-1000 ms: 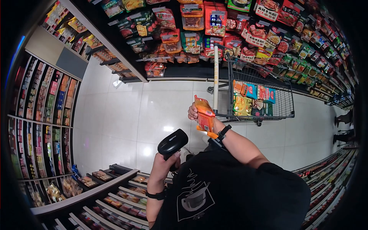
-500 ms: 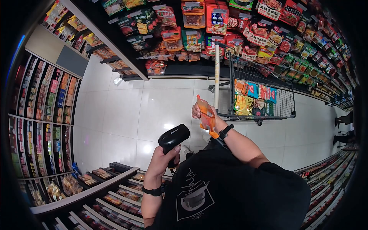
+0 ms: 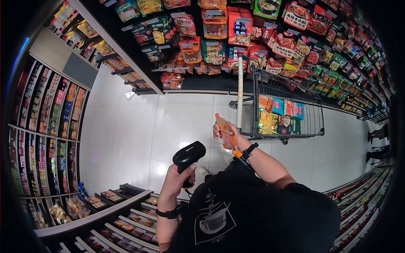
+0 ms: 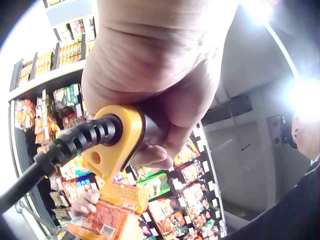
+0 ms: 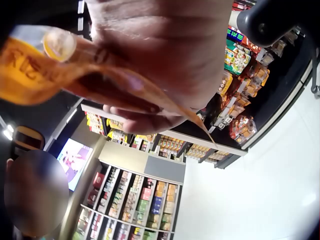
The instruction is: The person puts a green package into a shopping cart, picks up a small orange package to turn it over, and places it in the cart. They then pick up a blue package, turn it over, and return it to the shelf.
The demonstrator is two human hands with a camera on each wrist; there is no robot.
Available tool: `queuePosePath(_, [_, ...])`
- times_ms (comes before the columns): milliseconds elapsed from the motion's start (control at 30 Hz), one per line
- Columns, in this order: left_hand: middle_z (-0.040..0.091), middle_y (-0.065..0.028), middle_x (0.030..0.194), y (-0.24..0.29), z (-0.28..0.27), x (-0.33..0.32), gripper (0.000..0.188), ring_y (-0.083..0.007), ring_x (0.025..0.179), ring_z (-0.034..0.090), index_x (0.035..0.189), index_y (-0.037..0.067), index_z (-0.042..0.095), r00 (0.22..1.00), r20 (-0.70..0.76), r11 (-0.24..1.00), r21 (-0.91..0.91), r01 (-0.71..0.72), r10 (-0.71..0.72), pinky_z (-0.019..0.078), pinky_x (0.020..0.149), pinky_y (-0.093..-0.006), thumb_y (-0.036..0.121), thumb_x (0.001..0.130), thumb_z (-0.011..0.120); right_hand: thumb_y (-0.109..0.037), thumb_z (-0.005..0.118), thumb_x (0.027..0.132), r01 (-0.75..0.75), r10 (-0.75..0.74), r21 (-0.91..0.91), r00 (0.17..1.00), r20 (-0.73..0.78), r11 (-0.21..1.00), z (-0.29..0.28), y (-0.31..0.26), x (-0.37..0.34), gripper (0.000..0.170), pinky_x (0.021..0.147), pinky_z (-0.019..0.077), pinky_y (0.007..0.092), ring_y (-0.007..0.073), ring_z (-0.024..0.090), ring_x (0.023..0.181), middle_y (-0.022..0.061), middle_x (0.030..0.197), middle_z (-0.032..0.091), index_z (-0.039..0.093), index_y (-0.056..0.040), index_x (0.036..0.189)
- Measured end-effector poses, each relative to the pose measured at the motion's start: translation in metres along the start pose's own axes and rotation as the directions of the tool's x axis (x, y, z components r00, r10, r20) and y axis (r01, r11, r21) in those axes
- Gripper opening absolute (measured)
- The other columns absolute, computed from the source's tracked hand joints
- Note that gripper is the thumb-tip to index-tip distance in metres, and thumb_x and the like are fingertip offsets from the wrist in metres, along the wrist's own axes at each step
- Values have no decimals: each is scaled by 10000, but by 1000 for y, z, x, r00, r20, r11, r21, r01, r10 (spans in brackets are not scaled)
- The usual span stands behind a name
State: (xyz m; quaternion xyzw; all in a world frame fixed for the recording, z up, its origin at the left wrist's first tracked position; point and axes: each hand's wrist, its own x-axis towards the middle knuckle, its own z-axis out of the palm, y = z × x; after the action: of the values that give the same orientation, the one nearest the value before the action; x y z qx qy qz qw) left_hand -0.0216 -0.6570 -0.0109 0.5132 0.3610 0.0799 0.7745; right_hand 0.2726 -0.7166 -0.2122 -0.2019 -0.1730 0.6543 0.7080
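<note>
My left hand (image 3: 177, 179) grips a black handheld barcode scanner (image 3: 190, 152) by its handle, its head tilted toward the right hand. In the left wrist view the yellow butt of the scanner (image 4: 131, 131) shows, with a ribbed black cable (image 4: 70, 150) running from it. My right hand (image 3: 239, 140) holds an orange food packet (image 3: 228, 135), fingers behind it. Seen from the head it is turned nearly edge-on. From the left wrist, the packet (image 4: 107, 220) faces the camera, with a square code printed on it. Scanner and packet are apart.
A wire shopping cart (image 3: 310, 134) with a pale handle (image 3: 240, 97) stands just beyond the right hand, several bagged foods (image 3: 270, 121) inside. Behind it rises a rack of hanging packets (image 3: 240, 31). Shelves (image 3: 139, 225) run close beside me. Far right, another person's legs (image 3: 377, 154) show.
The packet has turned from showing its printed face to nearly edge-on in the head view. The scanner has shifted slightly up and back, still in the left hand. The cart looks unmoved.
</note>
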Motion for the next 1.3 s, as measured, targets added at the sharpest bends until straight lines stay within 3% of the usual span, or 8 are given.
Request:
queuePosePath(133, [635,-21,677,-15,-37,-8,184,-106,607,606,980,37,691,990,-140,999,35,-10,15,518,578,-287,205,1020,754,-333,539,1143,-274,97,-384,901,-422,882,55,-1,-5,365,597,512,279,120,612,652,51,821,680,674,-2,1064])
queuePosePath(233, [636,-28,677,-19,-61,-29,203,-112,584,602,975,31,685,955,-293,997,37,61,-48,522,547,-285,214,1009,764,-346,521,1153,-311,85,-694,937,-339,649,-1,33,7,366,644,566,281,105,666,686,12,922,719,674,-26,1242])
queuePosePath(267, [628,-35,671,-26,-70,-35,219,-118,556,591,966,31,679,942,-334,999,15,34,-27,518,510,-291,227,1001,769,-342,520,1157,-379,128,-686,913,-388,622,1,35,2,370,696,554,260,56,632,735,-33,917,706,681,-34,1283])
queuePosePath(400, [600,-31,658,-47,-104,-68,230,-115,533,576,944,40,669,876,-478,997,-77,29,-62,498,468,-293,243,996,764,-353,509,1160,-380,21,-682,882,-471,625,38,49,11,375,741,554,264,59,622,756,-35,901,689,687,-40,1265])
queuePosePath(500, [542,10,689,-55,-129,-84,314,-94,552,548,1254,39,658,858,-501,992,-104,70,-113,506,487,-283,230,1011,713,-374,507,1158,-324,-15,-686,898,-439,651,48,61,27,384,742,559,272,68,625,758,-26,891,674,692,-44,1227])
queuePosePath(767, [588,4,727,-60,-187,-93,247,-92,583,583,1145,47,669,852,-500,983,-163,84,-156,483,481,-266,219,989,756,-415,498,1158,-308,-64,-636,869,-491,707,80,90,59,394,788,573,291,79,629,825,-14,931,655,677,-65,1146])
queuePosePath(900, [619,-19,688,-49,-205,-77,253,-94,536,581,1042,36,674,865,-469,983,-136,125,-176,450,456,-256,236,964,809,-408,494,1159,-272,-83,-539,835,-543,797,96,97,61,413,804,578,300,93,653,845,19,1026,713,675,-49,1254])
queuePosePath(1300, [650,-39,682,4,-237,47,276,-93,507,570,1087,7,682,937,-292,981,-26,192,-192,451,462,-259,232,978,803,-425,526,1145,-302,-139,-412,637,-758,860,23,74,100,392,777,521,270,69,640,867,-26,1024,714,686,-97,1286])
